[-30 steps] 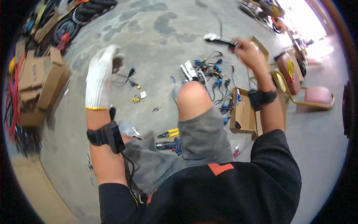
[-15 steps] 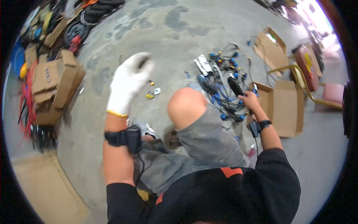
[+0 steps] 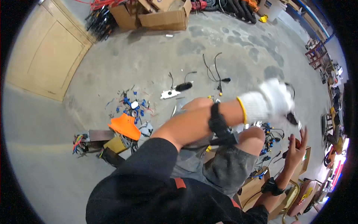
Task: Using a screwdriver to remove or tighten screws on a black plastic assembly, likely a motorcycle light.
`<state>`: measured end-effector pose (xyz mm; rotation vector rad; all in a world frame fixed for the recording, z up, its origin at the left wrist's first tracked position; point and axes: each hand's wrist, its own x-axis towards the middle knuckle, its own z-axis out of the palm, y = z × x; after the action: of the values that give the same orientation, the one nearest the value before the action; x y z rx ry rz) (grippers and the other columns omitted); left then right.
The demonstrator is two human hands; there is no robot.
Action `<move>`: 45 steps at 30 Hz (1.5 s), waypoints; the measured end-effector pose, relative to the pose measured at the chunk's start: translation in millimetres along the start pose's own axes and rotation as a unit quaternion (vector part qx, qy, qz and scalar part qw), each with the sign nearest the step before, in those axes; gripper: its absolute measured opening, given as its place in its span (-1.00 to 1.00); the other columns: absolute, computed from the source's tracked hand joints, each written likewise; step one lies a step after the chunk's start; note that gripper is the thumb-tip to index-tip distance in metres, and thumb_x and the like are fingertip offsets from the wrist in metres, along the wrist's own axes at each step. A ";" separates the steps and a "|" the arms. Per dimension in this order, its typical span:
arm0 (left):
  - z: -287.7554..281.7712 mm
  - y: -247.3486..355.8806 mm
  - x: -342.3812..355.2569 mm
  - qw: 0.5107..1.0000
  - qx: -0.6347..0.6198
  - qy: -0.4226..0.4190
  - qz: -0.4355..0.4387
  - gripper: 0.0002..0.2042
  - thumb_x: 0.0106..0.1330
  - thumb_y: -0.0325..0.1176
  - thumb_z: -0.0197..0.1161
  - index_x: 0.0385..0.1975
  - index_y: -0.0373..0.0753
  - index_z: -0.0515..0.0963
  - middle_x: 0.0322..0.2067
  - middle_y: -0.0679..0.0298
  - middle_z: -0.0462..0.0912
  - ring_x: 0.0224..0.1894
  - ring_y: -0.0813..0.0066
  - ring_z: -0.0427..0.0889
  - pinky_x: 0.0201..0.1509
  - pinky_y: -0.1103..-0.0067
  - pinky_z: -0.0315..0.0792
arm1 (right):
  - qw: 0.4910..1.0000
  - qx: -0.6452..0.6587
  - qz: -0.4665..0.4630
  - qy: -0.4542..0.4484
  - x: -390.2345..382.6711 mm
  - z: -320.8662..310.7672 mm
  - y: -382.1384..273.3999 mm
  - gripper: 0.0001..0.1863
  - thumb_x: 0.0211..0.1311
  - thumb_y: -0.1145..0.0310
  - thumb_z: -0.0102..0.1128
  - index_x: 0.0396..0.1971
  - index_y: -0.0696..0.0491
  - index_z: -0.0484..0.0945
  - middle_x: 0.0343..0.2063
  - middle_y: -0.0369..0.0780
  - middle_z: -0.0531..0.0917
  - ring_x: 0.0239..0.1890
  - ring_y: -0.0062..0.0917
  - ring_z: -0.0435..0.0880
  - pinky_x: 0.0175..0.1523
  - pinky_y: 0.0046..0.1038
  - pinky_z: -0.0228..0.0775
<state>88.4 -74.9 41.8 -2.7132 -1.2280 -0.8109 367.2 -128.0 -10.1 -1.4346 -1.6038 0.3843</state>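
Evidently, 2 hands point(image 3: 275, 100) point(image 3: 295, 154) flank a dark part point(image 3: 292, 119).

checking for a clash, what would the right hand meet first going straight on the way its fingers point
Probably the dark object beside the gloved left hand, just ahead of the right hand in the picture; depth is unclear, so they might miss.

No legible lettering or numbers

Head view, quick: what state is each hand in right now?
Left hand: gloved and blurred; a black piece shows by it, but whether it is gripped cannot be told.
Right hand: bare, open, nothing visibly held.
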 end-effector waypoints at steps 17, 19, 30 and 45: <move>154.5 -314.2 -478.6 0.705 -0.157 0.118 -0.682 -0.59 0.21 -0.12 0.29 -0.12 -0.35 0.64 -0.27 0.09 0.71 -0.24 0.33 0.64 -0.07 0.47 0.47 | 0.856 -0.288 0.310 -0.298 -430.5 -137.9 304.9 -0.59 0.13 0.21 0.25 -0.05 0.12 0.62 -0.38 -0.02 0.74 -0.35 -0.16 0.73 -0.27 -0.20 0.52; 186.3 -312.0 -483.6 0.684 -0.169 0.101 -0.703 -0.61 0.22 -0.15 0.29 -0.10 -0.35 0.63 -0.27 0.14 0.70 -0.27 0.39 0.63 -0.13 0.49 0.47 | 0.830 -0.330 0.308 -0.327 -462.5 -147.5 280.1 -0.61 0.15 0.21 0.22 -0.09 0.14 0.64 -0.39 -0.01 0.73 -0.39 -0.20 0.74 -0.31 -0.22 0.54; 289.4 -297.8 -423.8 0.644 -0.269 -0.101 -0.709 -0.48 0.19 0.02 0.30 -0.02 -0.30 0.59 -0.16 0.04 0.69 -0.14 0.21 0.64 -0.01 0.37 0.45 | 0.710 -0.230 0.620 -0.242 -407.4 -124.4 197.1 -0.72 0.20 0.28 0.20 -0.23 0.20 0.64 -0.52 -0.06 0.70 -0.52 -0.26 0.69 -0.32 -0.27 0.53; 113.4 -216.8 -545.3 0.741 -0.219 -0.191 -0.606 -0.66 0.38 -0.18 0.16 -0.08 -0.36 0.56 -0.26 0.20 0.60 -0.28 0.48 0.53 -0.21 0.51 0.45 | 0.878 -0.296 0.320 -0.200 -206.0 68.8 347.5 -0.49 0.10 0.04 0.36 -0.04 0.08 0.58 -0.07 -0.04 0.61 -0.01 -0.10 0.58 0.07 -0.19 0.44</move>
<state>-314.0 -271.1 -354.2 -2.0324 -3.3749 -0.5679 506.4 -196.6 -389.4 -2.5092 -1.5930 0.6322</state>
